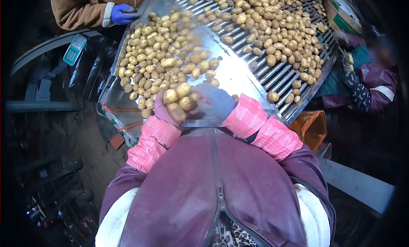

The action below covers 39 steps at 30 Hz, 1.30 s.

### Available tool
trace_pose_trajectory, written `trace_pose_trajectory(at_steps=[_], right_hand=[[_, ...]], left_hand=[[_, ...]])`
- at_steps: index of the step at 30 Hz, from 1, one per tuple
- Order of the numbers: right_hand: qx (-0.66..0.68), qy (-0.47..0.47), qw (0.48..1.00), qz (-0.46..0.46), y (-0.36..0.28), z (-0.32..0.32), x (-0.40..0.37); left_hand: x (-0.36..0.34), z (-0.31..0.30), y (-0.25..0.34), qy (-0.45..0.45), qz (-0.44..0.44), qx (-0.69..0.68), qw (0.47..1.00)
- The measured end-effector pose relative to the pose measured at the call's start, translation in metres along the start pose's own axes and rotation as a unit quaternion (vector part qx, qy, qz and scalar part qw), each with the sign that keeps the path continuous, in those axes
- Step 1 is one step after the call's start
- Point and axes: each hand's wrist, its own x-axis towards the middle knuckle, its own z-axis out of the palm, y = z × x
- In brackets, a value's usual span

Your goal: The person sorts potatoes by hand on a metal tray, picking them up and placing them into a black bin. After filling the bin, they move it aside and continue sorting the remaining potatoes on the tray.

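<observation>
At left grip [162,109], perhaps five potatoes [186,103].

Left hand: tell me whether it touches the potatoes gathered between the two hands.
Touching. The head view shows the left hand cupped against the nearest potatoes, with no gap between them.

At the table's [232,68] near edge are one left hand [162,107], one right hand [216,103] and at least four held potatoes [183,90]; loose ones defy counting. One other person [370,74] and one cardboard box [342,13] are at the right edge, one blue glove [123,14] at the left.
</observation>
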Motion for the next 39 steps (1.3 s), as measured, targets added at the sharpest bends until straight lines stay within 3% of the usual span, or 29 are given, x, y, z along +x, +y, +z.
trace_pose_trajectory(at_steps=[3, 6, 7, 8, 9, 10, 12, 15, 16, 19, 20, 22, 25, 28, 31, 32, 34, 35, 36, 39], right_hand=[[0.253, -0.118, 0.943, 0.182, 0.005, -0.024, -0.011], [0.293, -0.047, 0.911, 0.287, -0.018, -0.074, -0.022], [0.245, 0.031, 0.937, 0.247, 0.029, -0.068, -0.043], [-0.019, 0.035, 0.983, 0.180, 0.063, -0.083, -0.064], [-0.295, 0.070, 0.943, 0.135, 0.096, -0.099, -0.084], [-0.334, -0.013, 0.916, 0.220, 0.071, -0.130, -0.083], [-0.384, -0.086, 0.845, 0.363, 0.108, -0.141, -0.122], [-0.315, -0.139, 0.843, 0.413, 0.137, -0.127, -0.133], [-0.309, -0.126, 0.839, 0.430, 0.126, -0.118, -0.116], [-0.301, -0.111, 0.900, 0.295, 0.123, -0.090, -0.083], [-0.130, -0.070, 0.941, 0.305, 0.122, -0.081, -0.071], [0.194, -0.033, 0.901, 0.388, 0.098, -0.075, -0.026], [0.246, -0.016, 0.907, 0.340, 0.054, -0.063, 0.011], [0.339, -0.094, 0.907, 0.231, 0.032, -0.023, 0.030], [0.340, -0.150, 0.901, 0.223, -0.009, -0.012, 0.045], [0.314, -0.155, 0.916, 0.195, -0.016, -0.009, 0.046], [0.256, -0.157, 0.944, 0.140, -0.022, -0.007, 0.042], [0.280, -0.140, 0.936, 0.161, -0.019, -0.005, 0.036], [0.304, -0.121, 0.927, 0.182, -0.012, 0.000, 0.028], [0.358, -0.056, 0.907, 0.217, -0.012, -0.001, 0.006]], left_hand=[[-0.003, 0.013, 0.001, 0.008, -0.013, 0.004, 1.000], [0.004, -0.001, -0.001, -0.011, -0.025, 0.002, 1.000], [0.006, -0.008, -0.002, -0.025, -0.032, 0.004, 0.999], [0.002, -0.007, -0.001, -0.015, -0.025, -0.005, 1.000], [0.001, -0.013, 0.000, -0.059, -0.012, -0.005, 0.998], [0.001, -0.020, 0.005, -0.103, 0.001, -0.006, 0.995], [-0.010, -0.006, 0.011, -0.064, 0.038, 0.017, 0.997], [-0.011, -0.027, 0.027, -0.151, 0.045, -0.070, 0.985], [-0.019, -0.014, 0.025, -0.065, 0.083, -0.016, 0.994], [-0.030, -0.030, 0.034, -0.111, 0.075, -0.021, 0.991], [-0.033, -0.033, 0.033, -0.038, 0.110, 0.002, 0.993], [-0.039, -0.035, 0.033, -0.008, 0.129, -0.012, 0.991], [-0.044, -0.043, 0.038, 0.000, 0.122, -0.031, 0.992], [-0.045, -0.034, 0.038, -0.042, 0.093, -0.025, 0.994], [-0.035, -0.020, 0.037, -0.033, 0.022, -0.015, 0.999], [-0.028, -0.020, 0.035, -0.078, 0.003, -0.028, 0.997], [-0.016, -0.013, 0.027, -0.047, -0.004, -0.016, 0.999], [-0.011, -0.009, 0.025, -0.032, -0.011, -0.009, 0.999], [-0.007, -0.007, 0.025, -0.076, -0.043, -0.001, 0.996], [0.019, -0.012, 0.012, -0.034, -0.105, -0.019, 0.994]])
